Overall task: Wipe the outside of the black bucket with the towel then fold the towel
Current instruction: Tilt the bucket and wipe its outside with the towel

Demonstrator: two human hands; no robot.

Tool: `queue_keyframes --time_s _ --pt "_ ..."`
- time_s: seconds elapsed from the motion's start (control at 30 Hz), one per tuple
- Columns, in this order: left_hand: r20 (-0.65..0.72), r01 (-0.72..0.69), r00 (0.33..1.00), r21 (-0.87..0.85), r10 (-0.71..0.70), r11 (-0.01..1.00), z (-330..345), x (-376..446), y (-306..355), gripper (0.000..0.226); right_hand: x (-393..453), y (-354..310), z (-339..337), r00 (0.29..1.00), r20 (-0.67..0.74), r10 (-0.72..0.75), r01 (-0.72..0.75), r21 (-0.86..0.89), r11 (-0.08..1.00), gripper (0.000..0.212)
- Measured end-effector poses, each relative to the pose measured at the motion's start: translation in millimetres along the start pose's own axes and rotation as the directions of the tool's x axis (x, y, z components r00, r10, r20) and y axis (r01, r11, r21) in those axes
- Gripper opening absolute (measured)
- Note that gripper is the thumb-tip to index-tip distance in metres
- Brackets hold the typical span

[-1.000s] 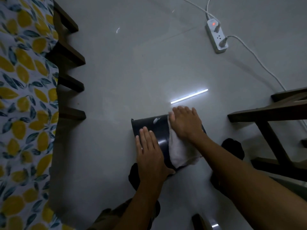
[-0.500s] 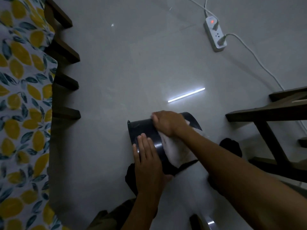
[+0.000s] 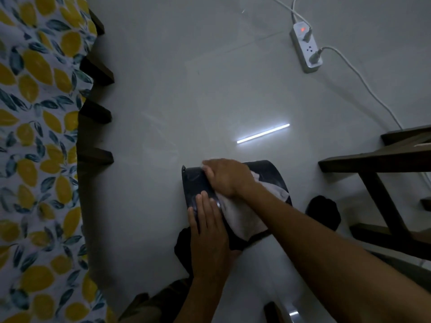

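Note:
The black bucket [image 3: 196, 183] lies on its side on the pale floor, low in the middle of the view. Over its curved wall a white towel [image 3: 240, 215] is draped. My right hand [image 3: 227, 177] presses the towel's far end against the bucket near its left edge, fingers bunched on the cloth. Flat on the bucket's near side, my left hand [image 3: 208, 231] rests with its fingers together and straight. Most of the bucket is hidden under the towel and both hands.
A bed with a lemon-print sheet [image 3: 35, 159] and dark wooden slats [image 3: 95, 113] runs along the left. At the right stands dark wooden furniture [image 3: 377, 164]. A white power strip [image 3: 305, 50] with cables lies far right. A dark cloth lump [image 3: 324, 213] sits right of the bucket.
My right hand has slid the towel leftward across the bucket, from its right part to near its left edge. My left hand has stayed flat on the bucket.

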State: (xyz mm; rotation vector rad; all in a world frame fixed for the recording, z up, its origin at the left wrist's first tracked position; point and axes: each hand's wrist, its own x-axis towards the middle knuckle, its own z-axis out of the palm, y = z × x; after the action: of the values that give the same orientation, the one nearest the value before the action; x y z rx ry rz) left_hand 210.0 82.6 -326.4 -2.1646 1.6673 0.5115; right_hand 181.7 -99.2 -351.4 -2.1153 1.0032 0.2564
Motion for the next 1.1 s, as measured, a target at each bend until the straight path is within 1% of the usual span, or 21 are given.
queue_keyframes --time_s 0.07,0.1,0.17,0.2,0.27,0.33,0.43,0.5,0.53,0.63,0.7,0.73,0.77,0.8,0.87,0.9,0.93,1.0,1.03,1.07,1.1 --pt "0.001 0.007 1.000 0.033 -0.007 0.999 0 2 -1 0.148 11 22 -12 0.972 0.091 0.216 -0.211 -0.060 0.976 0.050" --pt "-0.002 0.007 1.000 0.046 -0.007 0.999 -1 3 -1 0.152 10 39 -16 0.947 0.083 0.312 -0.309 -0.042 0.950 0.057" --pt "-0.026 -0.005 1.000 0.027 0.005 1.000 -5 7 -4 0.159 -5 64 -16 0.901 -0.013 0.434 -0.434 0.016 0.901 0.068" --pt "-0.056 -0.019 0.998 0.022 0.020 1.000 -7 10 -7 0.159 -15 71 -14 0.888 -0.060 0.455 -0.452 0.057 0.890 0.069" --pt "-0.114 -0.046 0.992 0.053 0.052 0.998 -11 18 -11 0.157 -30 77 -14 0.883 -0.166 0.440 -0.425 0.115 0.898 0.062" --pt "-0.146 -0.053 0.987 0.071 0.063 0.996 -14 23 -12 0.156 -31 78 -19 0.877 -0.288 0.384 -0.359 0.138 0.923 0.052" --pt "-0.156 0.010 0.988 0.050 -0.002 0.999 -12 22 -9 0.151 -20 71 -27 0.856 -0.418 0.305 -0.254 0.175 0.951 0.041" --pt "-0.144 0.028 0.989 0.015 -0.026 0.999 -8 18 -4 0.145 -22 67 -21 0.859 -0.442 0.258 -0.207 0.160 0.965 0.039" --pt "-0.165 0.017 0.986 -0.026 -0.021 1.000 -6 14 -1 0.137 -28 66 -15 0.861 -0.448 0.240 -0.198 0.139 0.970 0.040" --pt "-0.355 -0.036 0.935 -0.153 -0.020 0.988 -8 3 3 0.108 -54 66 5 0.860 -0.444 0.252 -0.225 0.114 0.968 0.046" --pt "-0.428 -0.084 0.904 -0.204 -0.011 0.975 -20 10 -5 0.106 -75 65 20 0.858 -0.443 0.261 -0.249 0.086 0.965 0.047" --pt "-0.432 -0.097 0.902 -0.215 -0.005 0.972 -28 17 -13 0.111 -87 63 29 0.855 -0.452 0.254 -0.251 0.066 0.966 0.049" --pt "-0.407 -0.094 0.914 -0.206 0.002 0.974 -37 27 -21 0.121 -100 61 36 0.853 -0.463 0.242 -0.249 0.048 0.967 0.050" --pt "-0.345 -0.084 0.938 -0.170 0.021 0.982 -47 38 -28 0.133 -111 60 43 0.852 -0.467 0.236 -0.251 0.031 0.968 0.052" --pt "-0.120 -0.057 0.992 -0.069 0.048 0.996 -63 53 -36 0.156 -134 58 53 0.854 -0.465 0.234 -0.260 0.008 0.966 0.056" --pt "-0.001 -0.044 0.999 -0.040 0.044 0.998 -65 56 -37 0.163 -144 58 60 0.862 -0.458 0.218 -0.247 -0.003 0.969 0.059" --pt "0.088 -0.029 0.996 -0.047 0.033 0.998 -63 57 -38 0.167 -151 55 65 0.877 -0.446 0.177 -0.211 -0.027 0.977 0.060" --pt "0.171 0.009 0.985 -0.084 0.006 0.996 -55 53 -37 0.170 -157 43 78 0.923 -0.384 0.018 -0.076 -0.138 0.988 0.063" --pt "0.176 0.014 0.984 -0.085 0.001 0.996 -54 49 -35 0.167 -155 35 84 0.935 -0.346 -0.079 0.003 -0.214 0.977 0.065" --pt "0.172 0.014 0.985 -0.079 0.000 0.997 -53 45 -33 0.160 -148 29 89 0.934 -0.320 -0.156 0.067 -0.273 0.960 0.062" --pt "0.161 0.010 0.987 -0.063 0.001 0.998 -50 39 -31 0.150 -139 22 89 0.932 -0.307 -0.194 0.100 -0.294 0.950 0.059"
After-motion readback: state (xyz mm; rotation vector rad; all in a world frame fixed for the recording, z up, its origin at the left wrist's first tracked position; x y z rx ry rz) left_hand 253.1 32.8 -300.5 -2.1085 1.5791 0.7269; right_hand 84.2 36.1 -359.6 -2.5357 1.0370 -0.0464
